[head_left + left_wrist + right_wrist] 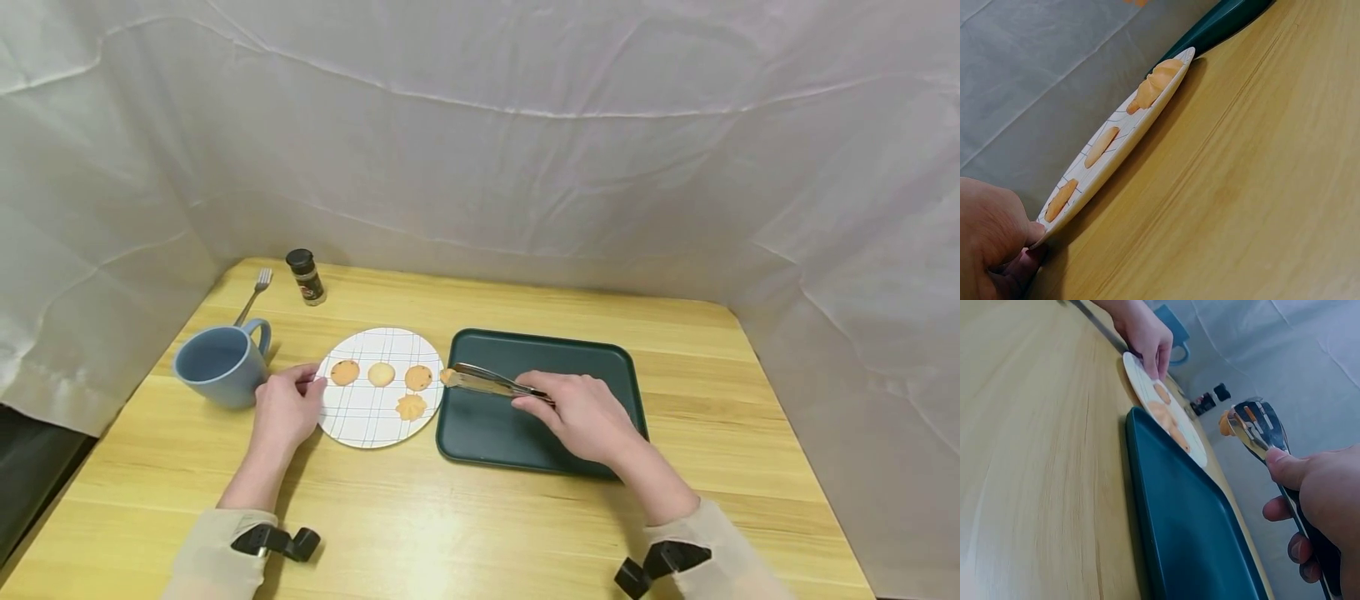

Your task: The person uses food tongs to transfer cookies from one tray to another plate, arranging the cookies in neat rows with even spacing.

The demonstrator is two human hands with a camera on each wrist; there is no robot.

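A white grid-patterned plate (360,421) carries several round cookies (381,374). My left hand (309,386) pinches the plate's left rim; the left wrist view shows the plate (1124,147) edge-on with my left hand (1030,240) on its near rim. My right hand (528,398) grips metal tongs (487,382) over the left part of a dark green tray (487,429). The tong tips hold a small cookie (447,376) just above the gap between plate and tray. The right wrist view shows the tongs (1260,428) and that cookie (1226,425) in the air.
A blue mug (221,364) stands left of the plate, close to my left hand. A fork (255,293) and a dark-capped spice jar (306,277) lie at the back left. White cloth walls the wooden table (450,533) on three sides.
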